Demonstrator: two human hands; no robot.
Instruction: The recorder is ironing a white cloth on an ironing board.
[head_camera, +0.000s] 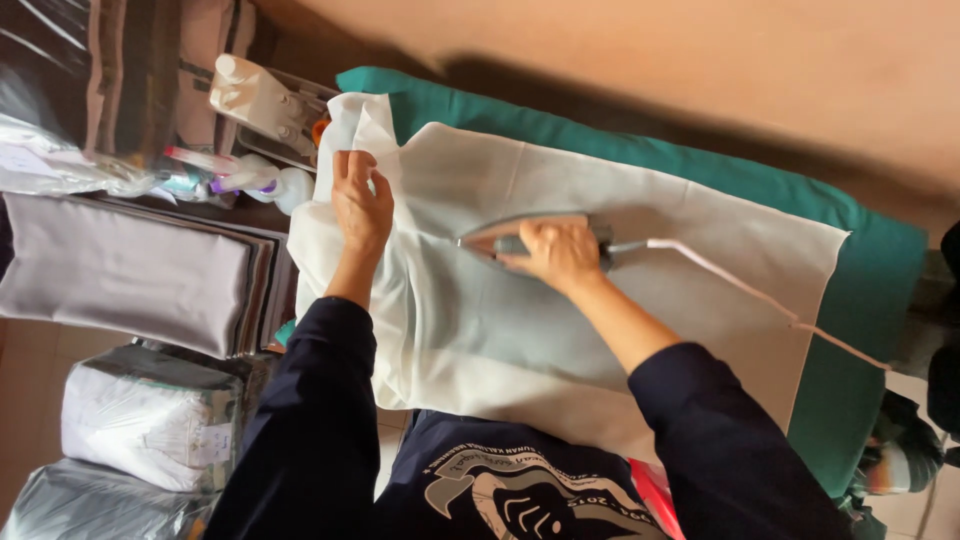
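The long ironing surface padded in teal-green cloth (860, 270) filled the middle of the view, running from eleven o'clock down to four o'clock. Spread over most of it lay the broad sheet of thin white fabric (640, 210), flat and smooth toward three o'clock, bunched into soft folds at its ten o'clock end. To my eye the stretch toward three looked pressed already, while the rumpled part near ten was yet to be done, so I judged the work roughly midway.

At nine o'clock of the board sat a stack of folded pale-grey and dark cloths (130, 275), and below it, toward seven, bundles wrapped in clear plastic (140, 420). A plain peach-coloured wall (650, 60) took up the twelve o'clock side.

The silver-soled electric iron (520, 237) rested on the fabric near the centre, nose pointing to nine, its white cord (730, 280) trailing off toward four. The person's right hand (558, 252) was closed round the iron's handle. The left hand (360, 205) lay at ten o'clock of the iron, fingers spread, pressing the bunched fabric flat. Just beyond it, at eleven, stood a white plastic spray bottle (262, 100).
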